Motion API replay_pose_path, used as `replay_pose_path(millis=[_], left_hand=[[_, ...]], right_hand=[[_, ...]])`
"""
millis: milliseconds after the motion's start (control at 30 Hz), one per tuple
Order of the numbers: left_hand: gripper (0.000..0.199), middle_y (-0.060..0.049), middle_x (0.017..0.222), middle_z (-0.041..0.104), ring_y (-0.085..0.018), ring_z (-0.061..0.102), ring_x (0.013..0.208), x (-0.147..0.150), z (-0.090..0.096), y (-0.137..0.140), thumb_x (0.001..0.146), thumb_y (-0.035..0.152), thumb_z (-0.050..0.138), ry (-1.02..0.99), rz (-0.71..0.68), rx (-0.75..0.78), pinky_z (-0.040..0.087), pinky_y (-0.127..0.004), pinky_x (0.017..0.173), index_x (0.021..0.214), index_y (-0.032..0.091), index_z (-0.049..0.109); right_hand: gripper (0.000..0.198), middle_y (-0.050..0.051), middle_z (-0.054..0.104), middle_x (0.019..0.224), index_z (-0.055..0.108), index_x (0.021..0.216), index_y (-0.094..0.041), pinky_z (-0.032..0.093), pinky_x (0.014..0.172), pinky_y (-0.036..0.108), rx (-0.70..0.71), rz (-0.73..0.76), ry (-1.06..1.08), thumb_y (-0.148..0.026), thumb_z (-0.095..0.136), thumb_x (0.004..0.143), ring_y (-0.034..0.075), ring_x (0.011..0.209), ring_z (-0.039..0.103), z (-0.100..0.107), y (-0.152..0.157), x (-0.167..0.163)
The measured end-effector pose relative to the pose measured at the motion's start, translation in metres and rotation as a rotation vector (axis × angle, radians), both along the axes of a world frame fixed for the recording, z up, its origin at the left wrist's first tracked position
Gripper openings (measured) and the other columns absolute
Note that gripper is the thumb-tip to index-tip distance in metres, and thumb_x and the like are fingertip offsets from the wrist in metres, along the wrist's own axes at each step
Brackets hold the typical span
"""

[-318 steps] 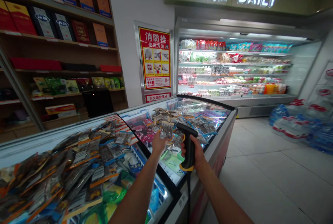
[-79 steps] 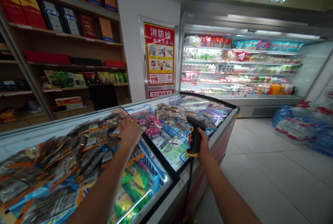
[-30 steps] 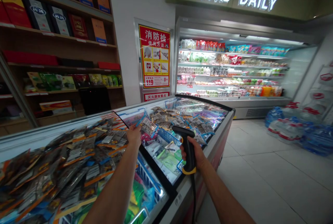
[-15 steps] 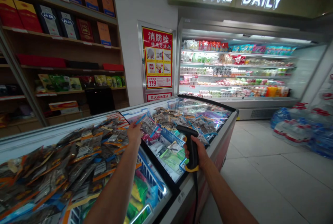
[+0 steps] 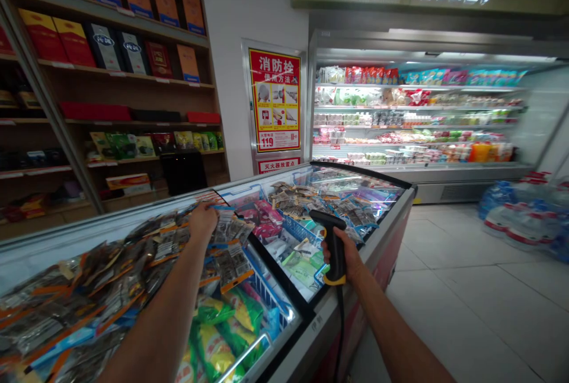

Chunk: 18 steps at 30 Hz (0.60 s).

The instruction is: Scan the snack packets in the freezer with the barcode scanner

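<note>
My left hand [image 5: 203, 221] is closed on the blue-edged top of a clear snack packet [image 5: 231, 229], above the left part of the chest freezer. Around and below it, a heap of similar dark packets with orange and blue edges [image 5: 164, 243] covers the glass. My right hand [image 5: 349, 255] grips a black and yellow barcode scanner [image 5: 335, 246] by its handle, over the freezer's front edge. Its head points left and its cord hangs down. A second pile of packets [image 5: 297, 196] lies on the glass farther back.
Under the glass are green and yellow bags [image 5: 217, 341] and blue baskets [image 5: 297, 230]. A dark divider bar [image 5: 278, 270] crosses the freezer [image 5: 402, 217]. Shelves with boxes [image 5: 155, 80] stand left, a lit dairy cooler [image 5: 418, 116] behind, and bottled water packs [image 5: 520, 211] on the floor at right.
My left hand has moved left with the packet, from over the divider to above the left heap. The scanner stays in my right hand, and the view has shifted slightly.
</note>
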<state>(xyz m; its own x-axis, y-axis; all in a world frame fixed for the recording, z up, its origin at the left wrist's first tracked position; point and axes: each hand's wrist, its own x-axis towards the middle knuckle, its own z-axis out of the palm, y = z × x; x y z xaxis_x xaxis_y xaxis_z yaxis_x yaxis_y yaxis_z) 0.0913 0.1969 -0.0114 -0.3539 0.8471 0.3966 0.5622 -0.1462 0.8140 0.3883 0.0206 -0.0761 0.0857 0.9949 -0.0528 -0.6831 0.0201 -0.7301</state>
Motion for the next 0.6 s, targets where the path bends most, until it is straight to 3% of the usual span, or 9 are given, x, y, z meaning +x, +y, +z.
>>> replay_pose_path(millis=[167,333,467,600], left_hand=[[0.028,-0.014,0.087,0.064,-0.034,0.056,0.087,-0.023,0.009,-0.012,0.066,0.017,0.048,0.322,0.165,-0.171,0.043,-0.045,0.068,0.089,0.018,0.063],[0.035,-0.017,0.108,0.056,-0.036,0.046,0.103,-0.007,0.015,-0.025,0.073,0.020,0.043,0.524,0.252,-0.008,0.038,-0.050,0.078,0.104,0.016,0.058],[0.035,-0.013,0.112,0.056,-0.031,0.045,0.105,0.046,0.015,-0.028,0.075,0.021,0.041,0.553,0.078,0.032,0.038,-0.043,0.083,0.106,0.016,0.057],[0.035,-0.012,0.111,0.058,-0.024,0.049,0.105,0.113,-0.003,-0.023,0.076,0.023,0.040,0.571,-0.184,-0.044,0.036,-0.035,0.087,0.106,0.016,0.057]], right_hand=[[0.027,-0.001,0.055,0.049,0.057,0.078,-0.015,0.038,0.033,0.019,-0.004,-0.023,0.006,-0.040,0.055,0.069,0.009,0.036,0.046,0.002,-0.002,-0.001],[0.026,-0.001,0.055,0.050,0.056,0.078,-0.015,0.038,0.034,0.020,0.007,-0.034,0.023,-0.040,0.054,0.070,0.009,0.037,0.047,0.000,-0.001,0.000],[0.025,-0.001,0.055,0.051,0.056,0.077,-0.015,0.039,0.035,0.020,0.014,-0.078,0.055,-0.039,0.053,0.071,0.009,0.038,0.047,0.002,0.001,0.001],[0.024,-0.001,0.055,0.051,0.057,0.078,-0.015,0.038,0.035,0.019,0.005,-0.096,0.116,-0.038,0.052,0.072,0.009,0.038,0.048,0.004,0.002,0.002]])
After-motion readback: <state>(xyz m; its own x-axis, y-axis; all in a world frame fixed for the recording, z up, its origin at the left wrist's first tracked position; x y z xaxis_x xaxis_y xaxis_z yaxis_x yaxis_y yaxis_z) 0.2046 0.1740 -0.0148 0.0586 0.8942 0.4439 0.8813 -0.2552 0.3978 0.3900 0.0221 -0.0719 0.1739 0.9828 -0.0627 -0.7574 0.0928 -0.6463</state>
